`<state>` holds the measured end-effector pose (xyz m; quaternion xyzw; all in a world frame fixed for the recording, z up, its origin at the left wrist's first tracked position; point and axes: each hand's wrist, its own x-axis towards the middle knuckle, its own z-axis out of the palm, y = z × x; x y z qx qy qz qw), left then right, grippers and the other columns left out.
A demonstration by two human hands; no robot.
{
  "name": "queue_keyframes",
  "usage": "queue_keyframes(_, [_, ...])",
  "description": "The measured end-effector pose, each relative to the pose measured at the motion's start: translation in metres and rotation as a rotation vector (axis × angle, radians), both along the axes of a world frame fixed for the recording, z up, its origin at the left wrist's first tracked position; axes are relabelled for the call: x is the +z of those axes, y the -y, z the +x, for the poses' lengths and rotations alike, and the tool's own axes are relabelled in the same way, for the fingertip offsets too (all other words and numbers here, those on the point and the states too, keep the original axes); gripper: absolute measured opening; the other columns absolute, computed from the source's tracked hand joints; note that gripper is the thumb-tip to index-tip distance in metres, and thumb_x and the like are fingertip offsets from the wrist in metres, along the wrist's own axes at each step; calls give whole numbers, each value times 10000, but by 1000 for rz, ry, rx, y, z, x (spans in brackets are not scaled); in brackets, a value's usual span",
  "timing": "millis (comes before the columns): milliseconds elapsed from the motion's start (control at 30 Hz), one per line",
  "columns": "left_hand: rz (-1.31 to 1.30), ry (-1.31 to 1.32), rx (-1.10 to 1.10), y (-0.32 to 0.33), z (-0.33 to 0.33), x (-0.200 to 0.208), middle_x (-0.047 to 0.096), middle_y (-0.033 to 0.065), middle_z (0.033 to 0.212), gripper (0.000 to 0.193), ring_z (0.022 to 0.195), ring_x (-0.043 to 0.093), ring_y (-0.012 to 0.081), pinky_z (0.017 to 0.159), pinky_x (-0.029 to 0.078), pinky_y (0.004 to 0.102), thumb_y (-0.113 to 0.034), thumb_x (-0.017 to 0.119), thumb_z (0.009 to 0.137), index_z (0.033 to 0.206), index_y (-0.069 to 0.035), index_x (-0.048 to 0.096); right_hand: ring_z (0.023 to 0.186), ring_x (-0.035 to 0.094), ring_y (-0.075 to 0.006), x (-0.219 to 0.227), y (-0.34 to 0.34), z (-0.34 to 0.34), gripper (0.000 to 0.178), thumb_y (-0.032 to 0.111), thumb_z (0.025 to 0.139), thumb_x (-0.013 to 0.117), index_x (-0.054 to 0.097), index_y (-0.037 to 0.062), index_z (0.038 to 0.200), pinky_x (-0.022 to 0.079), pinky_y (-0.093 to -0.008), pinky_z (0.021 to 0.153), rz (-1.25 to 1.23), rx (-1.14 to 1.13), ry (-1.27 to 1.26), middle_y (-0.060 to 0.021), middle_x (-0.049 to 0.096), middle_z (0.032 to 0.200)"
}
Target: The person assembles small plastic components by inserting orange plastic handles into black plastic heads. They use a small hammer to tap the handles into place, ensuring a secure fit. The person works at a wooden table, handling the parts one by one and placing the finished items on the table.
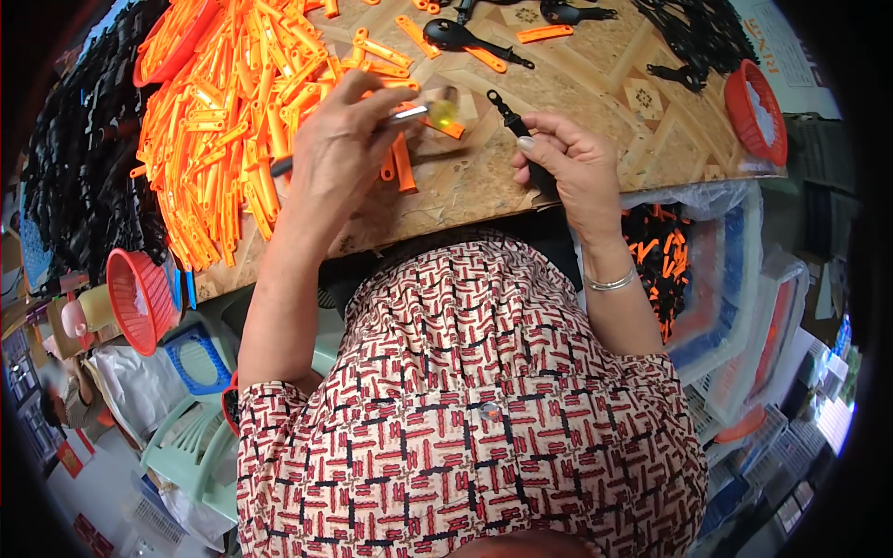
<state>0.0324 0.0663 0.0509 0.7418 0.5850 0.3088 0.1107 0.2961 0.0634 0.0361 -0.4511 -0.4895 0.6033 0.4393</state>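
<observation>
My left hand [339,139] is wrapped round a small mallet. The mallet [406,115] has a dark handle end and a metal shaft, and its blurred head looks partly yellow. It hovers over the table's near part, beside the orange pile. In my right hand [574,160] a slim black plastic part [508,115] is pinched between thumb and fingers. Its ringed tip points up and to the left, while its lower end is partly hidden by the hand. Loose orange strips [402,164] lie close to my left hand.
A heap of orange strips [219,139] covers the table's left. Black parts pile up at far left [84,158] and far right [698,37]. A rounded black part [465,39] lies at the back. Red baskets [755,116] sit at the edges; a bin of black and orange parts [656,260] stands below right.
</observation>
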Motion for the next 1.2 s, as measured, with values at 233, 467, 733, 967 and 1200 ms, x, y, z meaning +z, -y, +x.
queue_keyframes(233, [57, -173, -140, -16, -1, -4, 651, 41, 1072, 233, 892, 680, 228, 765, 541, 341, -118, 754, 843, 1076, -115, 744, 654, 666, -102, 5, 1, -3, 244, 53, 944, 662, 656, -32, 1173, 544, -217, 601, -75, -30, -6, -80, 706, 820])
queue_keyframes(467, [-36, 316, 205, 1, -31, 11, 578, 67, 709, 115, 688, 539, 83, 640, 450, 260, -98, 689, 934, 1003, -7, 692, 661, 656, -74, 1, -1, -1, 233, 52, 969, 618, 661, -42, 1178, 534, -206, 607, -47, -18, 56, -63, 708, 809])
queue_keyframes(733, [-242, 119, 74, 47, -33, 16, 603, 139, 828, 181, 720, 620, 259, 673, 492, 360, -46, 694, 858, 1037, -17, 685, 677, 653, -68, -2, 0, -2, 250, 60, 971, 617, 658, -30, 1200, 525, -200, 623, -6, -31, 95, -60, 710, 825])
queue_keyframes(967, [-232, -27, -89, 58, -10, 18, 609, 89, 938, 323, 818, 669, 299, 687, 535, 415, -39, 709, 806, 1117, -119, 681, 682, 650, -63, -1, 1, -3, 252, 61, 974, 615, 656, -29, 1206, 521, -200, 633, -5, -27, 105, -60, 713, 832])
queue_keyframes(1200, [-179, -288, -252, 24, -15, 20, 586, 46, 1108, 374, 922, 667, 279, 733, 548, 399, -39, 680, 799, 1142, -188, 687, 674, 652, -61, -2, 1, -4, 235, 57, 978, 613, 663, -31, 1190, 524, -199, 616, 50, -34, 106, -64, 715, 814])
